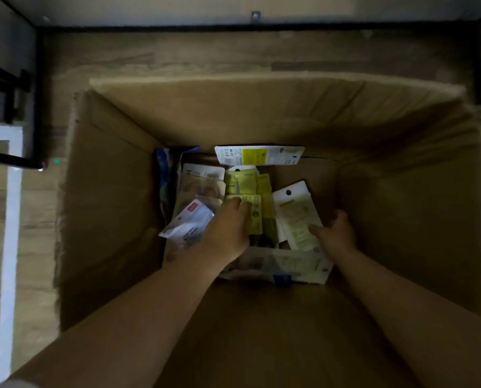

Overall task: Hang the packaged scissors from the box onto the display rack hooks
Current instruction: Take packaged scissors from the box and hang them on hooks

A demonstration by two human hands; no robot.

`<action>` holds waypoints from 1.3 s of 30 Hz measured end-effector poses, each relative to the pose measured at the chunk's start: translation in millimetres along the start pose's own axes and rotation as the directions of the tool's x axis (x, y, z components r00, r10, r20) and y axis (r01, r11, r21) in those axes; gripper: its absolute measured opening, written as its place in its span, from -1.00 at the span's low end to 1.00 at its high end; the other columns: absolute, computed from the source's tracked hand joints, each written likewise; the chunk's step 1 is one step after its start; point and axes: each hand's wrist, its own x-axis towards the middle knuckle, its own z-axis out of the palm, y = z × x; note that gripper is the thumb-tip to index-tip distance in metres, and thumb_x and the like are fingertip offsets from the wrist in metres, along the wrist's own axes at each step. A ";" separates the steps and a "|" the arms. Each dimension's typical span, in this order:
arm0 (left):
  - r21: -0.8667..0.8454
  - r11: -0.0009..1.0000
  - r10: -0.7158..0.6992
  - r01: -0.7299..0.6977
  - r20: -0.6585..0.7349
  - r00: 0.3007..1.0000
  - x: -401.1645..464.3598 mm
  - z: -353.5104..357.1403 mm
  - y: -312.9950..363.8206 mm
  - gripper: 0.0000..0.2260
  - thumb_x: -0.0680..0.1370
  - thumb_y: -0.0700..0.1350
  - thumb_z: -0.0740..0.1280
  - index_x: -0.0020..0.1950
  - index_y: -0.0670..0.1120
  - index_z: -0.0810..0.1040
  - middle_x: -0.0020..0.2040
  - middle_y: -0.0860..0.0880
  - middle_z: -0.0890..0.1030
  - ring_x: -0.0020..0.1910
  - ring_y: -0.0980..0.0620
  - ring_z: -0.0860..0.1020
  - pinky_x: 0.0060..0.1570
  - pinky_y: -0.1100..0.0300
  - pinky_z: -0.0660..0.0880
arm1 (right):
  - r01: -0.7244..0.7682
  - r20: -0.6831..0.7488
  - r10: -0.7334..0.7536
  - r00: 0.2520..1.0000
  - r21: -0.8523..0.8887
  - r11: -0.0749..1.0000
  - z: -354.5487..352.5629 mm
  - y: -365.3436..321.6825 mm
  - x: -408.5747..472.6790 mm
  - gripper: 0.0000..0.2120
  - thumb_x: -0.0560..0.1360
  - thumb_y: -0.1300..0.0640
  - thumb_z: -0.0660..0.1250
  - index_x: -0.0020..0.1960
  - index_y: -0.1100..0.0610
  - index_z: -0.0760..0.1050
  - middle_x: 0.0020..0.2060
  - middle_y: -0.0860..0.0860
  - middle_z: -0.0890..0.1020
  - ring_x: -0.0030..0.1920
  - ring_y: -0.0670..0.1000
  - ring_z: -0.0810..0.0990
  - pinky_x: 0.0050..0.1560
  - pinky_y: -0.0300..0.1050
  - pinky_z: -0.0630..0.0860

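Observation:
I look down into a deep cardboard box [116, 208] on a wooden floor. Several packaged items lie at its bottom, most on yellow-green cards. My left hand [228, 231] reaches in, its fingers lying on a yellow-green package [254, 217] in the middle; a white package with a red label [189, 224] leans against its thumb side. My right hand [336, 233] grips the lower edge of a white-and-green carded package [296, 214] that has a hang hole at its top. Whether these packs hold scissors is too dim to tell. No rack hooks are visible.
A white-and-yellow card [259, 155] leans on the box's far wall. A bluish packet [163, 169] stands at the left of the pile. Black metal frame legs [15, 93] stand left of the box, and a white strip [11, 219] runs along the floor.

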 end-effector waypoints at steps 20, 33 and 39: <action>0.004 0.994 0.106 -0.107 -0.113 0.988 -12.0 22.1 -43.6 -0.49 0.34 -0.42 0.37 0.29 -0.25 0.46 0.20 -0.21 0.51 0.19 -0.19 0.48 0.13 0.19 0.36 | 0.105 0.370 -0.152 0.916 0.144 0.984 105.4 -72.8 15.5 -0.32 0.37 0.32 0.48 0.38 0.34 0.24 0.07 0.10 0.48 -0.03 -0.11 0.57 -0.25 -0.46 0.45; -0.564 0.724 -0.455 0.397 0.041 0.889 -98.7 -51.6 37.2 -0.66 0.55 -0.30 0.16 0.31 -0.10 0.42 0.21 -0.08 0.49 -0.04 -0.01 0.50 -0.23 0.23 0.43 | 0.166 0.042 -0.168 0.985 0.036 0.985 -11.0 -70.0 -116.7 -0.89 0.43 0.10 0.45 -0.15 0.14 0.59 -0.34 0.02 0.56 -0.36 -0.04 0.49 -0.42 -0.23 0.36; -0.762 0.524 -0.549 0.381 0.041 0.835 -156.5 -121.0 108.5 -0.57 0.51 -0.14 0.36 0.35 -0.11 0.37 0.18 -0.08 0.48 0.02 -0.05 0.51 -0.11 0.17 0.48 | 0.229 0.044 -0.233 0.971 0.089 0.969 -108.1 -92.2 -210.8 -0.83 0.36 0.16 0.51 -0.10 0.21 0.62 -0.33 0.06 0.59 -0.35 0.02 0.52 -0.33 -0.18 0.44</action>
